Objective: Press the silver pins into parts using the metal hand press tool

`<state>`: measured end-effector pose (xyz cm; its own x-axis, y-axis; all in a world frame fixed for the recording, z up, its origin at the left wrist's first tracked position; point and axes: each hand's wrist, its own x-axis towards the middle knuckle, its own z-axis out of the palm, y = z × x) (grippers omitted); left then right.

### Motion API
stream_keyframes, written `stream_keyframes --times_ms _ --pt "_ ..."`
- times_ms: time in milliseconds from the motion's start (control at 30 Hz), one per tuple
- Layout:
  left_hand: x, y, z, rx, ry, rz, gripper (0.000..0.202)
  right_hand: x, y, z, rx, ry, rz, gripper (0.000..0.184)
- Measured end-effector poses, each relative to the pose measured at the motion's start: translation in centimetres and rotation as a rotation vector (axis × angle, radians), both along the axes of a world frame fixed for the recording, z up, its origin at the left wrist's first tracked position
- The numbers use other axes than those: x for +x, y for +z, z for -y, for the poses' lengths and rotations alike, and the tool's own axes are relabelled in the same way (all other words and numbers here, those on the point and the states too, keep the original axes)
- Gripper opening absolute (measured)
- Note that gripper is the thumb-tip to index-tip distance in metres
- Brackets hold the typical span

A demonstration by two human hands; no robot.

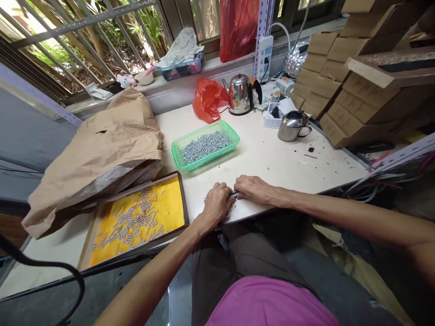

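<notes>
Near the table's front edge my left hand (217, 203) is closed, fingers curled, and touches one end of a small dark rod-like piece (234, 194). My right hand (253, 188) pinches the other end, and the two hands almost meet. Fingers cover most of the piece, so its exact kind does not show. Beyond them sits a green plastic basket (200, 162) holding a heap of small silvery metal pins (207, 146). To the left lies a shallow tray with a yellow bottom (173, 199), on which many similar metal pins (127, 222) are scattered.
A large brown paper bag (112, 136) lies behind the tray. Toward the back stand a steel kettle (239, 97), a red plastic bag (209, 102) and a small steel pot (290, 129). Cardboard boxes (356, 99) are stacked at right. Small dark bits dot the white table (258, 156).
</notes>
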<state>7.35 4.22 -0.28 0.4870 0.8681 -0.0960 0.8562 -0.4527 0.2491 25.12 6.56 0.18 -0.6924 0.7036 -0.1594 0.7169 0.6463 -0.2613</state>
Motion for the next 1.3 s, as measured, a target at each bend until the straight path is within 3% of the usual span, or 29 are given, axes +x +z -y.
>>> stream_keyframes --times_ms 167,300,367,500,667,733,867,967,1067,1133,1200,1300 --pt "0.1 -0.1 0.4 0.007 0.044 0.022 0.014 0.5 -0.4 -0.2 0.038 0.002 -0.078 0.019" --pt "0.4 -1.1 2.3 0.122 0.097 0.070 0.024 1.5 -0.7 -1.7 0.036 0.095 -0.094 0.038" --pt "0.9 -1.9 3.6 0.191 0.080 0.122 0.025 1.7 -1.0 -2.5 0.030 0.094 -0.123 0.034" --pt "2.2 -3.6 6.1 0.205 -0.010 0.245 0.028 1.4 -1.6 -4.0 0.148 -0.039 -0.139 0.022" --pt "2.6 -4.4 6.9 0.209 -0.003 0.309 0.033 -0.8 -0.6 -5.0 0.240 -0.078 -0.063 0.020" --pt "2.5 -4.5 6.9 0.213 -0.014 0.318 0.035 -2.6 0.0 -3.8 0.263 0.074 -0.082 0.021" --pt "2.3 -4.8 7.7 0.175 -0.027 0.311 0.035 -6.0 0.9 -0.2 0.203 0.528 -0.023 0.016" --pt "2.3 -4.8 10.0 0.237 -0.154 0.335 0.043 -7.1 1.5 1.2 0.176 0.639 0.073 0.015" --pt "1.8 -4.4 12.7 0.335 -0.247 0.393 0.034 -7.5 1.9 1.3 0.219 0.707 0.183 0.015" --pt "0.9 -3.8 13.8 0.357 -0.194 0.441 0.025 -7.7 2.1 1.1 0.263 0.738 0.178 0.016" --pt "-0.5 -3.0 14.1 0.360 -0.064 0.468 0.020 -7.7 2.2 0.7 0.265 0.712 0.108 0.015" --pt "-3.3 -1.8 13.0 0.378 0.170 0.406 0.021 -6.5 2.4 0.3 0.221 0.465 0.012 0.013"
